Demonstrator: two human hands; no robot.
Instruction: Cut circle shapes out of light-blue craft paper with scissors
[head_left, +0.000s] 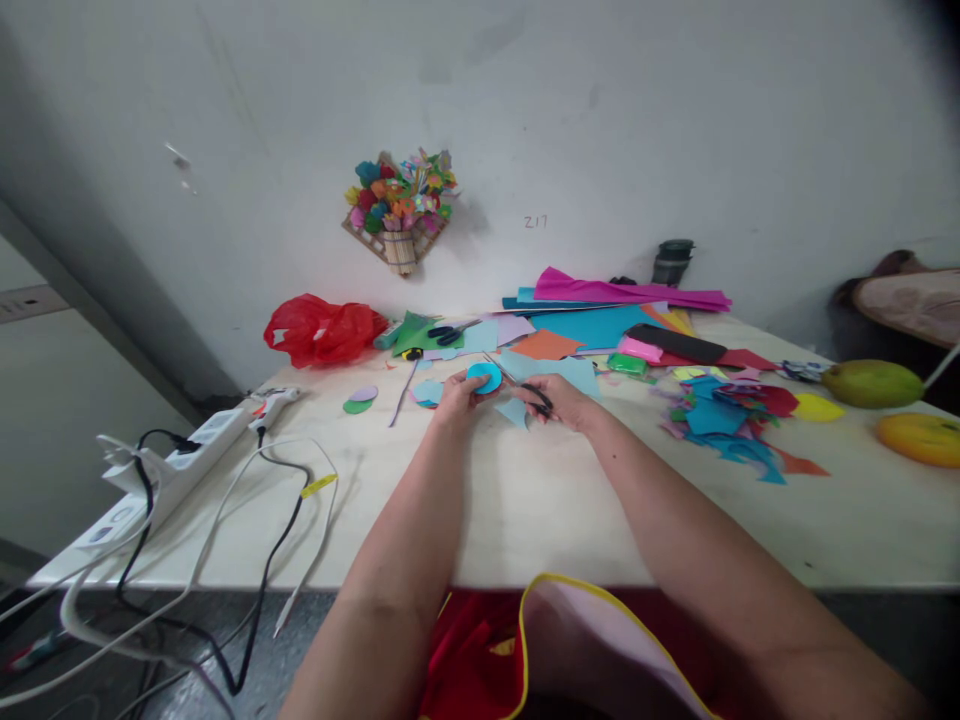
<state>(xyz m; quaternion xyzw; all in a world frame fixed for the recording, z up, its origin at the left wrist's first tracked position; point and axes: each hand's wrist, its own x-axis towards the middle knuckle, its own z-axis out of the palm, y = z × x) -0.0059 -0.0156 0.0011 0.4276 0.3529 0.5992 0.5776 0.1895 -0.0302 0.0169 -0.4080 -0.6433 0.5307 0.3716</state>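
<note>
My left hand point(460, 397) pinches a round piece of blue paper point(486, 377) above the middle of the table. In my right hand point(564, 402) is a pair of black-handled scissors point(537, 398), its blades pointing left toward the paper disc's right edge. Whether the blades touch the disc, I cannot tell. A pale blue paper scrap point(514, 412) is just below the blades. Left of my left hand lie several paper circles point(427, 392), partly covered by that hand. Farther left, a green circle point(358, 406) overlaps a lilac one.
Coloured paper sheets point(585, 325) and a dark phone point(676, 343) lie at the back. Paper scraps point(716, 412) are heaped on the right, near a green mango point(872, 384). A red plastic bag point(322, 332) stands back left. A power strip point(180, 460) and cables trail over the left edge.
</note>
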